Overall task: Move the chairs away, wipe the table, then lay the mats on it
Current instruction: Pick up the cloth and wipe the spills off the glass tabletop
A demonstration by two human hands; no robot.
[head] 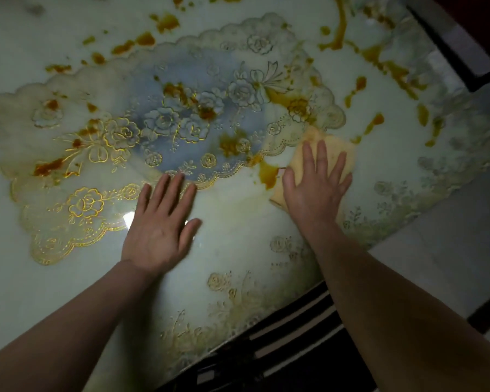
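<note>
You had a pale glossy table with amber marbling under your fingers. A see-through lace mat lay beyond your left fingertips, a yellow cloth under your right fingers.

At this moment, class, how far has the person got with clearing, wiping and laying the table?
Done, apparently: no chair shows at the table edge, though little floor is visible.

In hand: the right hand presses a yellow cloth flat beside an orange stain, while the left hand rests open on the surface.

Left: orange stains remain across the far side. A lace mat already lies there, so laying looks partly started.
</note>
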